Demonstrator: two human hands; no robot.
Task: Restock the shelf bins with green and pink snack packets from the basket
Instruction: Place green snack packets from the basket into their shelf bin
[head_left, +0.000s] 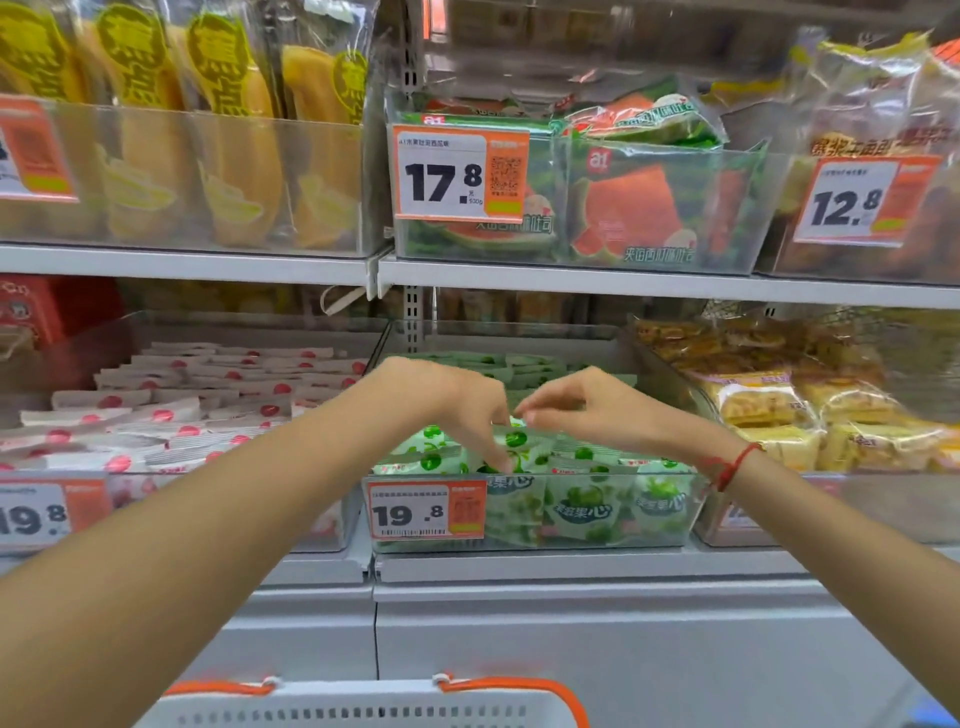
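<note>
Both hands meet over the middle bin (696, 499) on the lower shelf. The left hand (457, 405) reaches down with curled fingers, its tips pinching a green packet (511, 441) at the top of the pile. The right hand (587, 405) is just beside it, fingertips drawn together at the same packet's upper edge; whether they truly grip it I cannot tell. A red string (727, 465) circles the right wrist. The bin holds many green packets and carries a 19.8 tag (426, 512) on its front. The bin to the left (332, 530) is filled with pink packets (171, 415). To the right lie yellow pastries (763, 405). Above, a bin of watermelon bags (639, 208) shows a 17.8 tag (460, 174). The white basket (363, 709), orange-handled, sits at the bottom edge, below the arms.
</note>
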